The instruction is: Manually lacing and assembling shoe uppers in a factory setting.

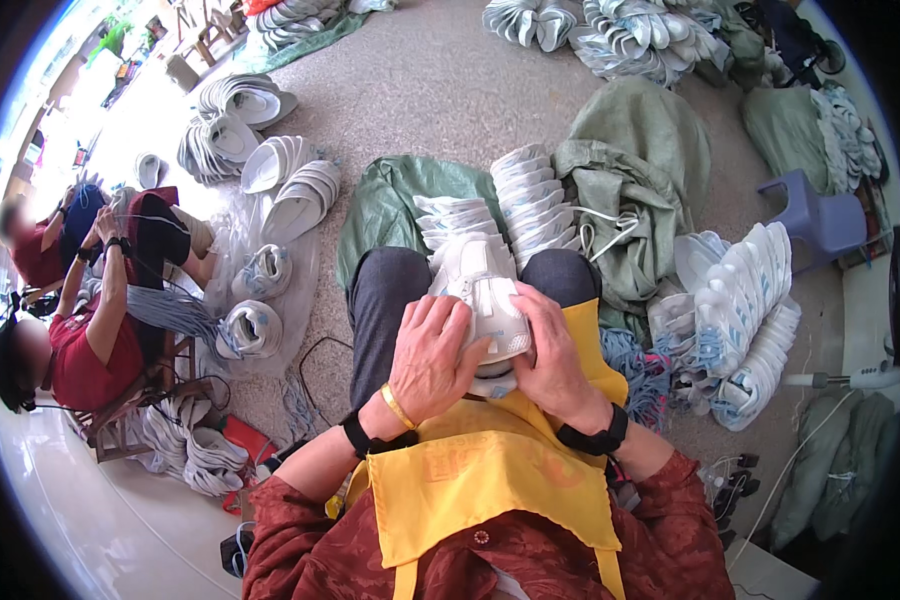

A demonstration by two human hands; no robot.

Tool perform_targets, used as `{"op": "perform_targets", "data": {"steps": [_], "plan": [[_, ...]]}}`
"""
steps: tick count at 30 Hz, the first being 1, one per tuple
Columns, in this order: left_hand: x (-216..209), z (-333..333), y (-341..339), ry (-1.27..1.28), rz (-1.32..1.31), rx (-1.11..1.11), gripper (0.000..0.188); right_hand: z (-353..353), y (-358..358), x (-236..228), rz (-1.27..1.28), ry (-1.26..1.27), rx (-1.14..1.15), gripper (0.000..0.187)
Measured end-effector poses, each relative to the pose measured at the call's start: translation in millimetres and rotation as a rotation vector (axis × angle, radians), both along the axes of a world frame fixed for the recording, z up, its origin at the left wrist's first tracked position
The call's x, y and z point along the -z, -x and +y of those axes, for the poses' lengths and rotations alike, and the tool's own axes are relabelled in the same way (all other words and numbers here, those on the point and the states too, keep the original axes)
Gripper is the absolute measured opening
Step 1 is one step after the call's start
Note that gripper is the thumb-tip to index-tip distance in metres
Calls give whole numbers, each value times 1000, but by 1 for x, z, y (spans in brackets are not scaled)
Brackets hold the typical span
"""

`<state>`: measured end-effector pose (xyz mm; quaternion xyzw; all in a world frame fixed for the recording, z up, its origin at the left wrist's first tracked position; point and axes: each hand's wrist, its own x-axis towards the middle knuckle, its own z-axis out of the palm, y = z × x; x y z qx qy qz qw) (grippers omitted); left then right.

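The left hand [430, 350] and the right hand [548, 358] are set on opposite sides of a white shoe [488, 300], clamping it between them; the left thumb extends across its near end. The shoe is located above the lap, between the knees, and the hands cover parts of its sides. A yellow apron [490, 500] spans the lap and chest. Directly beyond the shoe stand two stacks of nested white shoe parts: the left stack [458, 218], its lower portion hidden behind the shoe, and the right stack [532, 200], near the right knee. A green sheet [375, 205] lies behind and left of the left stack; a grey-green sack [635, 165] blocks the floor beyond the right stack. To the right, a bundle of blue laces [635, 372] lies beside further white shoe stacks [740, 310], which stand between the right knee and a blue-grey stool [815, 215]. To the left, shoes on clear plastic film [295, 285] separate the person from a seated co-worker [95, 345] in red; a second co-worker [35, 245] sits beyond. Additional white stacks [220, 130] occupy the floor ahead and left.
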<state>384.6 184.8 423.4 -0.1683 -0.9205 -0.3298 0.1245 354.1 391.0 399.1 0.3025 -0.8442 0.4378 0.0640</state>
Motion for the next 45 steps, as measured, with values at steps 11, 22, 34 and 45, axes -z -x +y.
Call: {"op": "perform_targets", "data": {"steps": [11,22,34,45], "plan": [[10,24,14,76,-1,149,47,12,1,9,-66,1,145,36],[3,21,15,170,-36,269,28,19,6,8,-157,134,262,16],[-1,22,20,191,-66,341,34,21,6,7,-112,138,260,14],[5,8,19,-106,-168,397,44,19,-12,-10,64,-78,-31,24]]}}
